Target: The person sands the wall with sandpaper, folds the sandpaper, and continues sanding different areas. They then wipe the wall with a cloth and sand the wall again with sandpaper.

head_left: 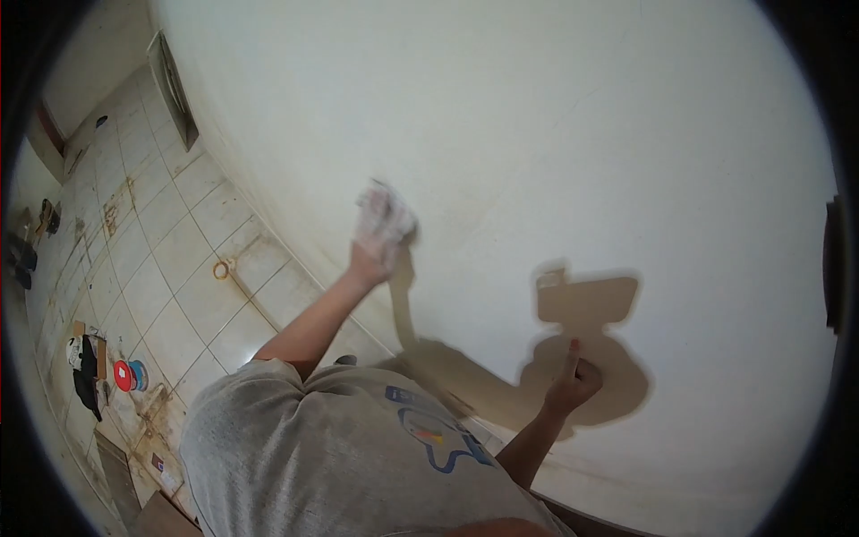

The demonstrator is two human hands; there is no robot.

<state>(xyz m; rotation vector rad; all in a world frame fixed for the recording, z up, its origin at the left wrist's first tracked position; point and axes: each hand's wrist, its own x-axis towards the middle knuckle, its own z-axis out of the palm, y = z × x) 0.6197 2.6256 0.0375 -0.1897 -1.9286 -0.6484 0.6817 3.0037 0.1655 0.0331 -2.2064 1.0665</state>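
Observation:
White dust coats my left hand (385, 228), which is against the white wall (501, 134) in the upper middle and slightly blurred. Its fingers are pressed over something thin with a dark edge, too unclear to name. Lower right, my right hand (574, 385) is near the same wall, its fingers curled and one digit pointing up, with nothing visible in it. Shadows of my head and arm fall on the wall around it.
On the stained tiled floor (161, 259) at left are a red and blue can (131, 376), a ring-shaped item (222, 269), a dark cloth-like item (86, 380) and boards (116, 470). A framed panel (172, 89) stands at upper left. A dark object (834, 264) is at the right edge.

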